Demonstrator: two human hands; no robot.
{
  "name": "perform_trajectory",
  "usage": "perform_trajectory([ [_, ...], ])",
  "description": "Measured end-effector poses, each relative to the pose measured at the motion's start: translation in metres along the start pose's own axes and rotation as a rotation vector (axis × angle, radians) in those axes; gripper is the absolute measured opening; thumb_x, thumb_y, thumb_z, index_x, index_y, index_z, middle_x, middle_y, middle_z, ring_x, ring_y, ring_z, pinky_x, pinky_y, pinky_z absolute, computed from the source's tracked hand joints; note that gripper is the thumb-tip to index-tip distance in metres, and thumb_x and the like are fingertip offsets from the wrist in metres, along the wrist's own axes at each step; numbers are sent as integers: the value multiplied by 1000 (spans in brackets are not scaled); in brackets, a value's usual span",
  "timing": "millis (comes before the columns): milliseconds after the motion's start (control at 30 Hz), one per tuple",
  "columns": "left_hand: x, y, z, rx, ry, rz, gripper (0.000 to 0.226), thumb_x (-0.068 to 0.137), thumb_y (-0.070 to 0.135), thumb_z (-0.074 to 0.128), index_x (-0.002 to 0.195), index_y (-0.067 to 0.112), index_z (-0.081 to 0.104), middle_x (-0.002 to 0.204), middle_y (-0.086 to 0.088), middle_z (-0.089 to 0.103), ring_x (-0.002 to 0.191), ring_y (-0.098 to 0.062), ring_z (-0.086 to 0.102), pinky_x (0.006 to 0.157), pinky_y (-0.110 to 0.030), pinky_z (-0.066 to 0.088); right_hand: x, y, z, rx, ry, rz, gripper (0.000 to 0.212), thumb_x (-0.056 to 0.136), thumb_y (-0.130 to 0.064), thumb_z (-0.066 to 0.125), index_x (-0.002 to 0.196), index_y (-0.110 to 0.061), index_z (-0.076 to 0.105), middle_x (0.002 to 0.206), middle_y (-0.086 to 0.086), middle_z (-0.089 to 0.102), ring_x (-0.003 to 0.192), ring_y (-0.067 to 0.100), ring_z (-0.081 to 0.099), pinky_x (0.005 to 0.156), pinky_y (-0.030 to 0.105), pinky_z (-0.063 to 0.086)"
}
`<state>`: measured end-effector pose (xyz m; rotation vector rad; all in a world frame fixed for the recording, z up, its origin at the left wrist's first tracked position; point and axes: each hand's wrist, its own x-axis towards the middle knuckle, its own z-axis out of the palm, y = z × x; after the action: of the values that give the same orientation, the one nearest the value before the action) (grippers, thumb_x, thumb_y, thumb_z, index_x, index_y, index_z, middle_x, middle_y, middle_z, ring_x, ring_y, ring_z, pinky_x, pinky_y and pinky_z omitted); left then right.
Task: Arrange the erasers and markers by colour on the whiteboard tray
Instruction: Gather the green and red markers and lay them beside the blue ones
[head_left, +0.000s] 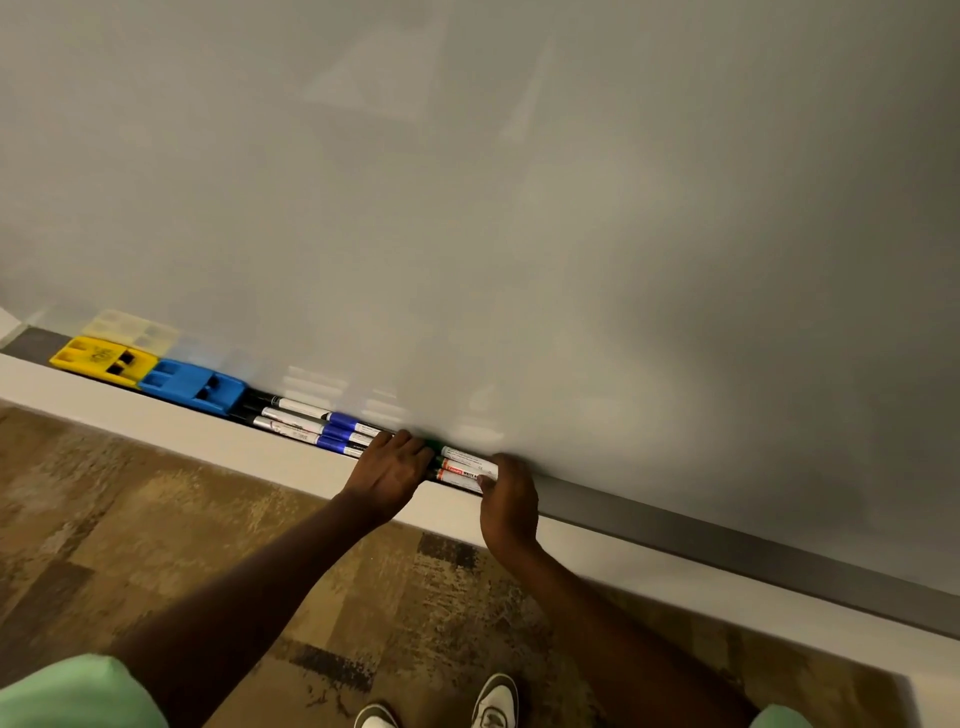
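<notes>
Along the whiteboard tray (727, 540) lie, from left to right, a yellow eraser (101, 358), a blue eraser (189, 384), a bundle of black markers (283, 415), then blue markers (343, 431), then green and red markers (462, 467). My left hand (392, 470) rests flat over the left ends of the green and red markers and hides them. My right hand (506, 493) presses its fingertips against their right ends. The markers lie pinched lengthwise between both hands.
The whiteboard (519, 208) fills the upper view and reflects the erasers. A white wall strip (182, 431) runs below the tray. Patterned brown carpet (156, 545) and my shoes (493, 701) are underneath. The tray to the right of my hands is bare grey metal.
</notes>
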<state>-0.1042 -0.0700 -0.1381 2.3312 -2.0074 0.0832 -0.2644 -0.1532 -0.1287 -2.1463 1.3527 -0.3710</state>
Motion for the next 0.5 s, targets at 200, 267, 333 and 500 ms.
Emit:
perform_trajectory([
  [200,1,-1,0,22,-19,7,16,80,29,73,85,15,67,83,-4,69,77,-26,62,68,-35,46,0,2,-2,-81,-1,-52,26,86,-11,66,111,-10,62,113,11,62,105,28,57,81,36,49],
  [267,1,-2,0,15,-32,5,17,82,31,69,89,15,68,87,-4,70,81,-26,62,70,-36,47,0,4,-2,-50,-25,-20,23,88,-12,64,110,-9,61,114,11,60,105,26,55,82,28,47],
  [333,1,-2,-1,16,-37,3,18,83,32,68,90,15,69,89,-4,70,82,-26,62,71,-36,47,-1,7,-3,46,-57,28,21,89,-10,59,109,-4,59,115,13,57,102,23,53,75,9,34],
  [500,0,1,-7,32,-27,-5,18,80,32,72,88,16,69,87,-4,70,79,-26,62,67,-35,47,-4,16,0,99,-18,54,27,92,-11,52,117,-1,53,119,13,53,102,21,50,71,0,27],
])
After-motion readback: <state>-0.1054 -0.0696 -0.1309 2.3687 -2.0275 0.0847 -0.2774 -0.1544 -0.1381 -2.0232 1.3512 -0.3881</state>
